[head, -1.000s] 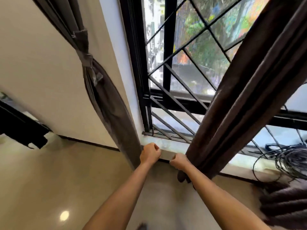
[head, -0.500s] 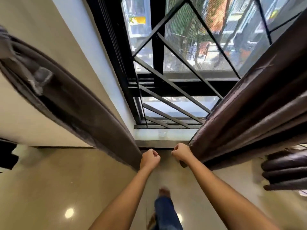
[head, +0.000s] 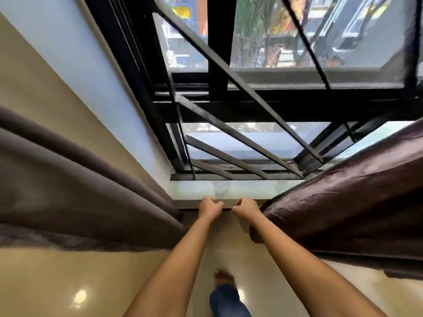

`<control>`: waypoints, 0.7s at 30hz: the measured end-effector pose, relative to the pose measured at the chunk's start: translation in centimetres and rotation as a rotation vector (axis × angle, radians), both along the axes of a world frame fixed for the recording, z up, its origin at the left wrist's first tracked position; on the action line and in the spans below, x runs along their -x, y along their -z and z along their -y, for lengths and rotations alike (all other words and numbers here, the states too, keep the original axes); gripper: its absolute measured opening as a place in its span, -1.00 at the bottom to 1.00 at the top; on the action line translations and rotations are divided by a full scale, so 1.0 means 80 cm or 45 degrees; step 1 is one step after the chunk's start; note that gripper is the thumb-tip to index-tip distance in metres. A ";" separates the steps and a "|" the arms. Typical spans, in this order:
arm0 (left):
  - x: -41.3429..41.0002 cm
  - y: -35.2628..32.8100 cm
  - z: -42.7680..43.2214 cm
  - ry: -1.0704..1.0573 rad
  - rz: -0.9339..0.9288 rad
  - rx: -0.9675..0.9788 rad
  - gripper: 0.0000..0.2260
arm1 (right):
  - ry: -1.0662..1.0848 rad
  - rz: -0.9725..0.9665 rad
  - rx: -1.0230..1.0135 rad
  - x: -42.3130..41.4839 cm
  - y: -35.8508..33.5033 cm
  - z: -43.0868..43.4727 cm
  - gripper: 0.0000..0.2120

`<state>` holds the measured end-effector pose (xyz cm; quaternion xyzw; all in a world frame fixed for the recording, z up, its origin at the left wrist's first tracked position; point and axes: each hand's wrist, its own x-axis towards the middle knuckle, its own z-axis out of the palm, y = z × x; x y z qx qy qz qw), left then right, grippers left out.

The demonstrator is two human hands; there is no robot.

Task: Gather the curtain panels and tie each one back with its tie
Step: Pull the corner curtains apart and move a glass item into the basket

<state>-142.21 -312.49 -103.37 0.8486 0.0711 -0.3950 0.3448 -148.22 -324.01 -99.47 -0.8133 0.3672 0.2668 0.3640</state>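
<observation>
Right hand [head: 247, 207], fisted empty like the left hand [head: 209, 208], has seemingly released the right curtain panel [head: 343, 202], leaving it ungathered.

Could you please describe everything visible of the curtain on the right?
The right curtain is dark brown cloth with a slight sheen, gathered into long loose folds. It slants from the right edge down toward the window sill, no tie visible on it. Its lower end lies beside the right hand; whether the fingers grip it cannot be told.
</observation>
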 end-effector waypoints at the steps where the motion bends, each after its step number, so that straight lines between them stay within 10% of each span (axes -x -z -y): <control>1: -0.009 0.020 0.004 -0.021 -0.020 -0.011 -0.58 | -0.001 0.009 0.000 -0.007 0.015 0.002 -0.80; 21: -0.074 0.166 0.080 -0.550 -0.096 0.217 -0.60 | 0.084 -0.050 0.014 -0.051 0.175 0.042 -0.64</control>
